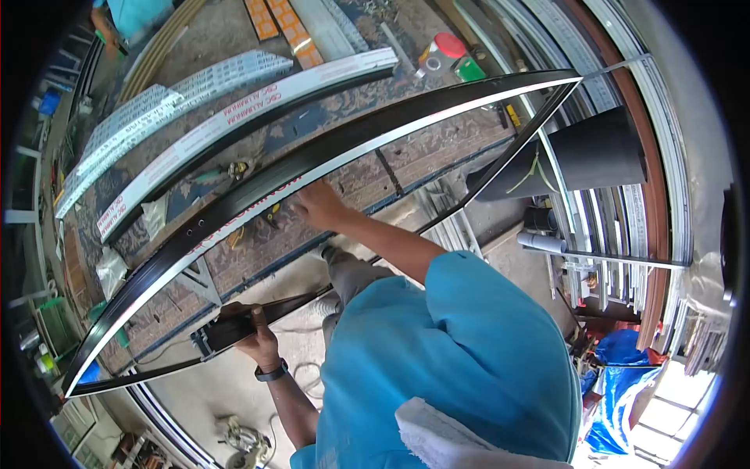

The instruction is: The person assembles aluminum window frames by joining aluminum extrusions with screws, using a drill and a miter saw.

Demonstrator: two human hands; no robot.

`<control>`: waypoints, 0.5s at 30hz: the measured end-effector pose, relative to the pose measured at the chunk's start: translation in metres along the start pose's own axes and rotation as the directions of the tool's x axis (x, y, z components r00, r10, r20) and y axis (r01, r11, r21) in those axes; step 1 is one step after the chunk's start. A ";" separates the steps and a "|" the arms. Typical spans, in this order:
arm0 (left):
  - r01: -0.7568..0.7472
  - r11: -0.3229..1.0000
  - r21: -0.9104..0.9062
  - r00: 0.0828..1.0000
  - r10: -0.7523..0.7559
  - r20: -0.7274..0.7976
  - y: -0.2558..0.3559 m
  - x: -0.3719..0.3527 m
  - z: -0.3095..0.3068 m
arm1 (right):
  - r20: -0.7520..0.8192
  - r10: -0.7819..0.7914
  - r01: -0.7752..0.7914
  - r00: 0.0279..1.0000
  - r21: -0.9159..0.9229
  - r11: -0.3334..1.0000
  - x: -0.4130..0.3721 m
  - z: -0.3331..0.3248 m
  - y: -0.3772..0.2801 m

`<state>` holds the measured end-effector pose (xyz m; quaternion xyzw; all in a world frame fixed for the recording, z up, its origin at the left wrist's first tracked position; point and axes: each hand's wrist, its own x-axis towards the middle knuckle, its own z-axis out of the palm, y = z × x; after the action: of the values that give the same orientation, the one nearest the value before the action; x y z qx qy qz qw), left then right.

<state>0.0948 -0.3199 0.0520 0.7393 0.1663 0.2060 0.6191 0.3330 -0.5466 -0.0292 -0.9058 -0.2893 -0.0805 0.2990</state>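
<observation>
A large black aluminium frame with a silver edge and red lettering spans the view, bowed by the wide lens. My left hand, with a dark watch at its wrist, is closed around the frame's near black rail. On the far rail, beside the red lettering, my right hand is at the silver edge with its fingers bent; the fingertips are partly hidden. Below that rail lies the worn wooden workbench. A small yellow-handled tool lies close to my right hand.
Aluminium profiles wrapped in printed film lie across the bench. A red-lidded container and a green one stand at the back. Racked metal lengths and a dark roll are at right. A power tool sits on the floor.
</observation>
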 end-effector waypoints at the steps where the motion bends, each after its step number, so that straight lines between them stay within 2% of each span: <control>1: -0.047 0.999 -0.019 0.994 0.045 -0.103 0.002 0.002 0.014 | -0.052 0.021 -0.018 0.998 0.053 0.998 -0.004 -0.010 -0.015; 2: 0.029 0.999 -0.014 0.988 -0.031 -0.151 -0.006 0.001 0.020 | -0.019 0.041 -0.037 0.999 0.150 0.988 -0.007 -0.014 -0.022; 4: -0.012 0.999 -0.052 0.985 0.003 -0.171 -0.003 0.010 0.030 | 0.057 0.062 -0.078 0.996 0.344 0.936 -0.010 -0.023 -0.038; 6: 0.027 0.998 0.057 0.987 -0.017 -0.162 -0.005 0.018 0.035 | 0.109 0.061 -0.114 0.992 0.582 0.806 -0.008 -0.038 -0.064; 7: 0.029 0.999 0.045 0.989 -0.022 -0.149 -0.005 0.023 0.038 | 0.136 0.056 -0.134 0.989 0.683 0.718 -0.004 -0.052 -0.079; 9: 0.037 0.999 0.027 0.993 -0.033 -0.114 -0.004 0.034 0.043 | 0.159 -0.027 -0.108 0.987 0.775 0.622 0.006 -0.085 -0.111; 10: 0.005 0.999 -0.038 0.995 -0.009 -0.102 -0.012 0.037 0.047 | 0.169 -0.071 -0.099 0.983 0.815 0.570 0.009 -0.095 -0.121; 11: -0.056 0.998 -0.011 0.993 0.054 -0.103 -0.020 0.040 0.050 | 0.175 -0.087 -0.110 0.981 0.861 0.496 0.015 -0.094 -0.128; 14: -0.160 0.987 0.027 0.976 0.163 -0.144 -0.007 0.055 0.064 | 0.233 -0.058 -0.194 0.971 0.904 0.380 0.032 -0.086 -0.144; 15: -0.181 0.983 0.034 0.969 0.184 -0.166 -0.001 0.060 0.068 | 0.202 -0.047 -0.179 0.978 0.936 0.302 0.037 -0.076 -0.148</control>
<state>0.1813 -0.3476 0.0472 0.7373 0.1513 0.3221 0.5743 0.2807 -0.4771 0.1175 -0.5692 -0.2704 0.2049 0.7489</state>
